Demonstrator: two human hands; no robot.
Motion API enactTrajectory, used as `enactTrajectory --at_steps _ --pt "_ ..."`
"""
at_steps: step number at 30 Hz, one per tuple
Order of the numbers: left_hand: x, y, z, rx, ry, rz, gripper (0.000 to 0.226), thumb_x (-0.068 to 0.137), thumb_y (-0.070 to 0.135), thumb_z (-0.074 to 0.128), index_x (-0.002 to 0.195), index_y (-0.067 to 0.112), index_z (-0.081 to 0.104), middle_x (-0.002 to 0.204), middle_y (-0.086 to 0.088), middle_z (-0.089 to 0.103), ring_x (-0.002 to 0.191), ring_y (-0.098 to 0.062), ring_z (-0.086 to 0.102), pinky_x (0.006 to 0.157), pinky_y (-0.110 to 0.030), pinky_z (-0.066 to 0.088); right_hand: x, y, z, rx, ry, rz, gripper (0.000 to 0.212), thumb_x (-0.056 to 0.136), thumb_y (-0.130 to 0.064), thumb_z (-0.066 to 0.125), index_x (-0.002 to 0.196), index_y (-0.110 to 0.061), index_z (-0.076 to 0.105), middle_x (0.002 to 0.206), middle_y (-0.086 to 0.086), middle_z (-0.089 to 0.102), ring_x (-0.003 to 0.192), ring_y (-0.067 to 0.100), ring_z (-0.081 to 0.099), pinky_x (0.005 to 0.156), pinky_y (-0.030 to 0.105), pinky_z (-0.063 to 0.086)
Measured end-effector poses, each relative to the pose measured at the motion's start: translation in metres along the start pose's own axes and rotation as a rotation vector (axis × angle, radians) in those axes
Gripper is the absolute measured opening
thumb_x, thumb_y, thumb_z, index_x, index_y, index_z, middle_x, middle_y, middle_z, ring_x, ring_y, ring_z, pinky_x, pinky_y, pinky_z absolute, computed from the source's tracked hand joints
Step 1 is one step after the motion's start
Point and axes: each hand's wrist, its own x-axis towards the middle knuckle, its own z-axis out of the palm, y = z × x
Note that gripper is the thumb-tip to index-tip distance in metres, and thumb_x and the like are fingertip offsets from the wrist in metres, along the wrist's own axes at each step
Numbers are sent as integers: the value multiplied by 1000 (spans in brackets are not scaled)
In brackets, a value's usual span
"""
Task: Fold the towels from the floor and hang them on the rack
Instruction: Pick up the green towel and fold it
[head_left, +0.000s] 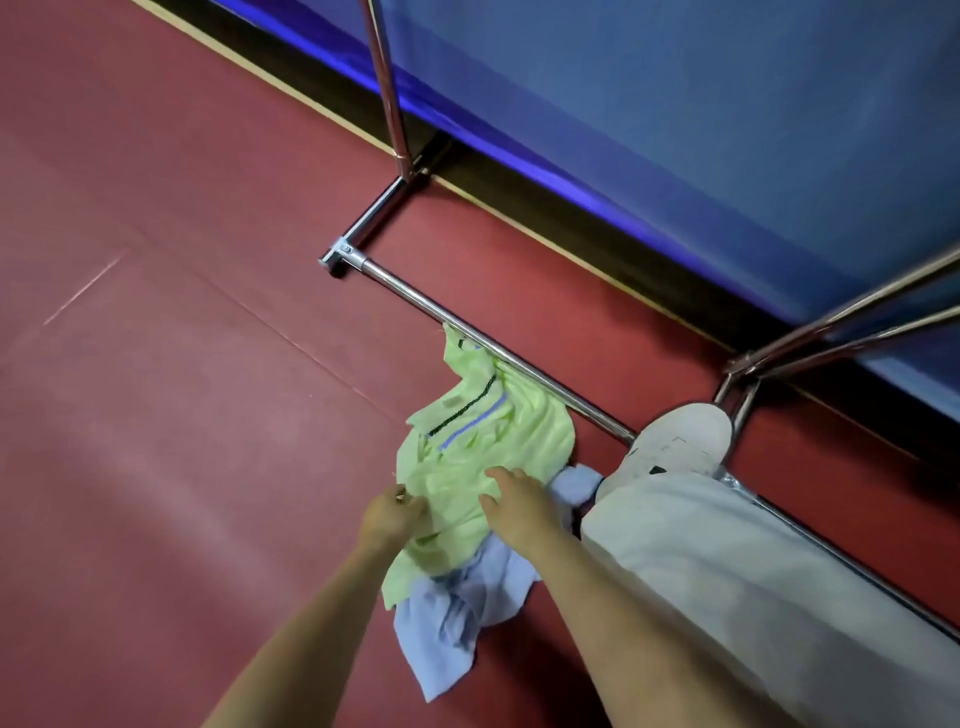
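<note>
The light green towel (467, 467) lies crumpled on the red floor (182, 415), on top of a pale blue towel (457, 603), with its far end touching the low chrome bar of the rack (519, 358). The left hand (387, 517) pinches the green towel's near edge with curled fingers. The right hand (517, 499) rests on it, fingers straight and slightly spread. A white shoe (680, 441) stands beside the bar.
</note>
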Motion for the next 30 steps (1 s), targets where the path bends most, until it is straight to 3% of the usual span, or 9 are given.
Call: enactTrajectory --at_steps 6,9,12,15,18,21,25,28,30 --pt "-22 45 0 -181 265 185 36 98 12 46 62 10 40 56 -1 36 59 -23 30 53 -36 23 6 6 -15 175 -1 57 47 99 -29 40 143 -16 36 142 10 45 127 28 46 100 34 40" --pt "-40 89 -23 -120 319 438 29 99 13 47 71 6 50 63 -1 48 62 -20 39 58 -34 22 -2 -2 -43 247 60 24 43 98 -25 42 140 -14 41 134 12 51 120 29 51 99 35 42" --pt "-67 142 -60 -36 329 707 23 98 14 51 79 6 60 74 -9 60 69 -25 51 62 -31 28 -21 -16 -88 386 158 -54 38 95 -18 45 132 -11 48 104 8 60 92 23 55 90 39 46" --pt "-115 199 -98 1 304 937 18 98 16 54 88 6 65 79 -7 64 74 -21 55 64 -28 30 -54 -36 -154 528 337 -139 30 96 -18 47 125 -15 54 96 4 61 91 21 56 88 37 46" --pt "-179 249 -131 23 250 1127 24 95 26 51 94 7 67 84 -2 67 79 -18 58 67 -28 35 -109 -65 -230 661 468 -248 31 97 -17 46 127 -18 55 109 1 61 99 16 57 85 31 47" --pt "-253 293 -153 -2 235 1315 22 96 23 53 92 7 67 82 -4 69 78 -15 61 71 -28 42 -179 -89 -294 716 569 -378 33 99 -16 45 131 -17 53 125 1 59 114 14 55 99 31 44" --pt "-362 343 -176 -109 216 1500 17 97 16 54 89 9 67 77 4 64 72 -5 55 68 -24 40 -287 -106 -352 717 656 -596 24 99 -6 41 114 -16 57 106 -4 60 93 -2 53 81 9 40" --pt "-433 367 -184 -162 184 1614 19 98 16 51 91 8 67 84 2 68 79 -8 59 74 -22 43 -363 -99 -380 725 719 -693 17 94 -11 50 105 -1 59 91 3 56 86 9 50 81 20 41" --pt "-473 377 -184 -167 185 1686 17 97 14 51 93 9 67 86 3 68 79 -5 58 75 -21 43 -407 -90 -391 731 786 -732 30 84 -22 57 98 4 58 85 10 50 81 19 46 76 31 39"
